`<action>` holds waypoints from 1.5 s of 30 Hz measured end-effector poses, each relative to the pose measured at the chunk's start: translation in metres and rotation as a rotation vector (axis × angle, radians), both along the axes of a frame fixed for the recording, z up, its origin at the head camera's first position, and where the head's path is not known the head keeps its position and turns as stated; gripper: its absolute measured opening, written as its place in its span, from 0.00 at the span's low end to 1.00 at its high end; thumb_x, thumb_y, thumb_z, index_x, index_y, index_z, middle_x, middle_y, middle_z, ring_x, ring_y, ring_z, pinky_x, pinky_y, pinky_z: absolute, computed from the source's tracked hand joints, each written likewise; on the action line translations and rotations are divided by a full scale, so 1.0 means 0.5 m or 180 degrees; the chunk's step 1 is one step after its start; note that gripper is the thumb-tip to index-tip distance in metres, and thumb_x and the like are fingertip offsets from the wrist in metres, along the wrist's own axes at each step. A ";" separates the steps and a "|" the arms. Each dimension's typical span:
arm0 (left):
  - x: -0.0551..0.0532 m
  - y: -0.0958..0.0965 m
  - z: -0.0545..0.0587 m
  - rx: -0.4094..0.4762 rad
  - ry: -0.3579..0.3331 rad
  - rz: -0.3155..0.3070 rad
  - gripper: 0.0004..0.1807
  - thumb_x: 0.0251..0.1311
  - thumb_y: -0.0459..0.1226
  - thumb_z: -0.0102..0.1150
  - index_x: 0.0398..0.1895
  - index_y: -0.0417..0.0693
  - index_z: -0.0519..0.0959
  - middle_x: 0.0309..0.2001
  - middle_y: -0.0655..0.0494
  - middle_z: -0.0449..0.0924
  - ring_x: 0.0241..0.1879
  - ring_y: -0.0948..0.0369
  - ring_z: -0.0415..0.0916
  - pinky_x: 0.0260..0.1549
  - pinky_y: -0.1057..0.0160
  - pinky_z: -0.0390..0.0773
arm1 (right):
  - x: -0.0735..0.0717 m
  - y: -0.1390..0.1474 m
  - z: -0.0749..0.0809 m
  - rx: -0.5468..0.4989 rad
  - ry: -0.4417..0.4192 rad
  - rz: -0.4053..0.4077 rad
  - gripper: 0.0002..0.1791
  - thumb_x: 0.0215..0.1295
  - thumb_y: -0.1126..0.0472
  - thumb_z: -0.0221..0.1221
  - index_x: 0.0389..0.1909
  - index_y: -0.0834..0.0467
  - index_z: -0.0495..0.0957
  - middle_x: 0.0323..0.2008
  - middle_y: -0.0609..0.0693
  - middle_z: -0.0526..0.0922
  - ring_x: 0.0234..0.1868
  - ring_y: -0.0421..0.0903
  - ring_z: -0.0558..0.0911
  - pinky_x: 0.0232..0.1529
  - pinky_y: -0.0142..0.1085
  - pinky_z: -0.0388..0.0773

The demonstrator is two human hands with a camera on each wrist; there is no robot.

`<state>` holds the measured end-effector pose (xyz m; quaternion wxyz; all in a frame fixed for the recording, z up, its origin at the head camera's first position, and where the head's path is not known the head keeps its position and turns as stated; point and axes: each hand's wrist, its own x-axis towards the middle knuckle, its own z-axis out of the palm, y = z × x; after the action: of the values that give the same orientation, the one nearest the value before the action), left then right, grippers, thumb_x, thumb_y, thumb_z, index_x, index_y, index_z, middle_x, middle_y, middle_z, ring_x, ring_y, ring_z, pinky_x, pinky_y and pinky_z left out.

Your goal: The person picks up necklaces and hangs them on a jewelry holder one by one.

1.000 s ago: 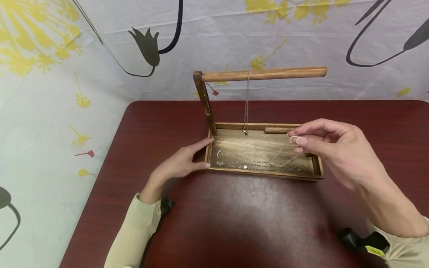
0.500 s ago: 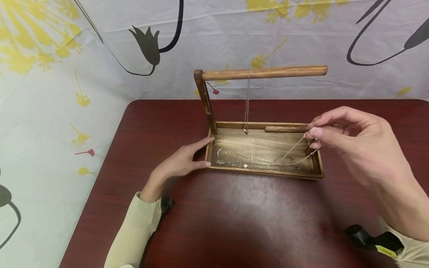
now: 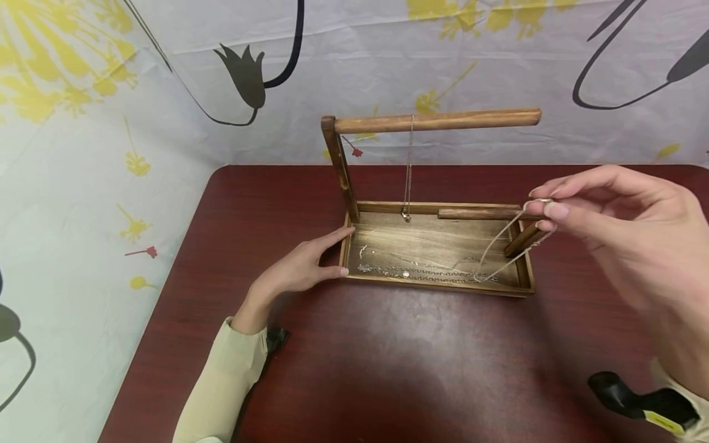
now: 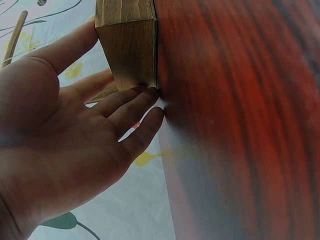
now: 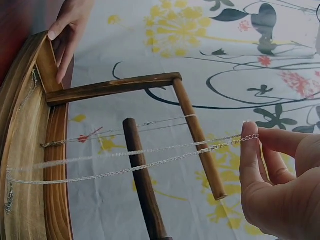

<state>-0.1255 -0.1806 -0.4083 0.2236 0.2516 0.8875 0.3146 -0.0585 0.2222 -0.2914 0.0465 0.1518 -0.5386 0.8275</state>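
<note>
In the head view my right hand pinches a thin silver chain necklace between thumb and fingertips, right of the wooden jewelry stand. The necklace hangs as a long loop, its low end over the front right of the stand's tray. My left hand rests against the tray's left end, thumb at the front corner and fingers stretched along the side. Another fine necklace with a small pendant hangs from the stand's tall upper bar. Several chains lie along the tray's front side.
A shorter, lower bar on a short post stands at the tray's right end, close to my right hand. The dark red table runs back to a wall cloth with a flower print.
My right hand has moved right and slightly up, drawing the necklace with it; its loop now hangs longer near the tray's right end. The left hand has stayed put.
</note>
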 end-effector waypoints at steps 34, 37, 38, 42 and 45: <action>0.001 0.000 0.001 -0.0058 -0.0028 0.0047 0.43 0.65 0.46 0.64 0.79 0.64 0.53 0.77 0.61 0.53 0.74 0.59 0.54 0.69 0.51 0.60 | -0.007 0.113 -0.032 -0.0934 0.0161 0.0072 0.23 0.63 0.91 0.36 0.59 0.86 0.63 0.60 0.76 0.71 0.56 0.64 0.80 0.53 0.43 0.77; 0.001 0.000 0.001 -0.0045 -0.0031 0.0044 0.43 0.65 0.46 0.64 0.79 0.63 0.53 0.77 0.60 0.53 0.74 0.59 0.54 0.69 0.51 0.60 | -0.007 0.122 -0.038 -0.0966 0.0111 -0.0017 0.24 0.64 0.90 0.36 0.61 0.85 0.63 0.60 0.75 0.71 0.55 0.63 0.80 0.52 0.44 0.78; 0.002 0.000 0.002 -0.0041 -0.0036 0.0044 0.43 0.65 0.46 0.64 0.79 0.63 0.53 0.77 0.60 0.53 0.74 0.59 0.54 0.69 0.51 0.60 | -0.007 0.125 -0.039 -0.0966 0.0093 -0.0048 0.24 0.64 0.90 0.36 0.61 0.84 0.63 0.60 0.75 0.72 0.55 0.62 0.81 0.51 0.44 0.79; 0.002 0.001 0.001 -0.0045 -0.0044 0.0042 0.43 0.66 0.46 0.64 0.79 0.63 0.53 0.77 0.60 0.53 0.74 0.59 0.53 0.69 0.51 0.59 | -0.011 0.133 -0.042 -0.0785 0.0068 -0.0214 0.23 0.66 0.87 0.37 0.62 0.82 0.64 0.60 0.71 0.74 0.54 0.58 0.82 0.47 0.42 0.81; 0.002 0.001 0.001 -0.0055 -0.0046 0.0041 0.43 0.66 0.46 0.64 0.79 0.63 0.53 0.77 0.61 0.53 0.74 0.59 0.53 0.69 0.51 0.59 | -0.017 0.139 -0.042 -0.0736 0.0013 -0.0313 0.22 0.67 0.86 0.38 0.62 0.80 0.66 0.59 0.69 0.75 0.53 0.57 0.83 0.43 0.41 0.82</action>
<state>-0.1245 -0.1803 -0.4076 0.2301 0.2417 0.8902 0.3103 -0.0668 0.2918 -0.3124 0.1053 0.1205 -0.4464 0.8804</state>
